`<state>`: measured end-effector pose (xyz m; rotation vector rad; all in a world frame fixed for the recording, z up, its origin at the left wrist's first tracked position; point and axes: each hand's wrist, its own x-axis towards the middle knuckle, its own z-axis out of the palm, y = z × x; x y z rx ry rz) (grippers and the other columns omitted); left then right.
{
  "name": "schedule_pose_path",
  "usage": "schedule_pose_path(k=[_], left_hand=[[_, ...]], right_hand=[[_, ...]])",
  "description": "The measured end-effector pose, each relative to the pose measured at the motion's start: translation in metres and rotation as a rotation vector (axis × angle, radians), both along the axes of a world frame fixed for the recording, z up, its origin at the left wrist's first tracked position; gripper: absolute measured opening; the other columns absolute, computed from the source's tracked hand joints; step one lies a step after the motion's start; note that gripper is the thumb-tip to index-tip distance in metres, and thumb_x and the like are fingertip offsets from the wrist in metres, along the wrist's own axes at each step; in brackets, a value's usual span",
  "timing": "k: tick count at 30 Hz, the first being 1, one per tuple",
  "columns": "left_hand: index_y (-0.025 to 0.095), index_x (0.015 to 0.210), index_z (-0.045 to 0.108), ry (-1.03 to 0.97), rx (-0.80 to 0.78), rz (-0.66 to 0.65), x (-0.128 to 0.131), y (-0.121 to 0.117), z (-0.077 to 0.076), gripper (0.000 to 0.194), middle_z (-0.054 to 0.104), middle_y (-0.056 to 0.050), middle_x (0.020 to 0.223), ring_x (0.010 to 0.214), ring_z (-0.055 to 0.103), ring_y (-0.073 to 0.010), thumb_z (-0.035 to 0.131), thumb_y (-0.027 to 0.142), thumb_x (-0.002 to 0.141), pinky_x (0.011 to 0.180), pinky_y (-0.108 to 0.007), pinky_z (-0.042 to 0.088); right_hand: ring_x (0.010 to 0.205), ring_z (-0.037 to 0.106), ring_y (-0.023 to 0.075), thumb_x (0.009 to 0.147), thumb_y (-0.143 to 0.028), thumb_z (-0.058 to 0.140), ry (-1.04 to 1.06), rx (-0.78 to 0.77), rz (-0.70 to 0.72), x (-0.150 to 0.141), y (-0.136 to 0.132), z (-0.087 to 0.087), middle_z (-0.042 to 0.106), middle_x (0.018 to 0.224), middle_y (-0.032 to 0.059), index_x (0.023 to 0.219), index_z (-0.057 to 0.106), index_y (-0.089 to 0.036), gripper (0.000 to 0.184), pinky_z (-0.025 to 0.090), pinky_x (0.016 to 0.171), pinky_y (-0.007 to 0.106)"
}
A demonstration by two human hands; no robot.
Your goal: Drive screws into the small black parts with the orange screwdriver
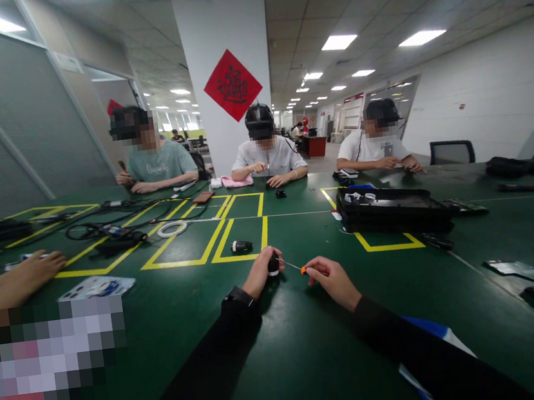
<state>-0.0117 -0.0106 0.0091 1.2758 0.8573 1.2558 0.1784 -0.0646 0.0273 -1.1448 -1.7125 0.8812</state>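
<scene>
My left hand (pixel 262 269) is closed around a small black round part (pixel 273 264) held on the green table (pixel 276 354). My right hand (pixel 331 279) pinches a thin screwdriver with an orange handle (pixel 303 269); its metal shaft points left, tip at the black part. Both arms wear dark sleeves, and a black watch sits on my left wrist. Another small black and white part (pixel 241 246) lies just beyond my hands inside a yellow-taped box.
A co-worker's hand (pixel 27 273) rests at the left near a printed card (pixel 96 287). Cables and a white ring (pixel 172 229) lie at the back left. A black tray (pixel 392 207) sits at the right. Three people sit across the table.
</scene>
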Motion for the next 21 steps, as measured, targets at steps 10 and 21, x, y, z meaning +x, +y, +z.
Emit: schedule_pose_path(k=[10,21], left_hand=[[0.014,0.084,0.054,0.012,0.011,0.006,-0.0002,0.0014,-0.0011,0.041,0.057,-0.004,0.072,0.061,0.055,-0.011,0.038,0.051,0.078,0.057,-0.023,0.045],[0.015,0.083,0.052,0.066,-0.008,0.004,0.0014,0.0001,0.0036,0.036,0.057,-0.002,0.07,0.06,0.056,-0.0107,0.048,0.049,0.073,0.056,-0.022,0.043]], right_hand=[[0.059,0.058,0.0136,0.077,-0.032,0.048,0.009,0.003,-0.015,0.0022,0.0007,-0.0014,0.062,0.063,0.001,0.085,0.056,-0.015,0.021,0.043,0.059,0.025],[0.06,0.057,0.0134,0.074,-0.029,0.049,0.013,0.01,-0.049,0.0038,0.005,-0.009,0.061,0.067,0.0013,0.083,0.057,-0.016,0.017,0.043,0.058,0.025]])
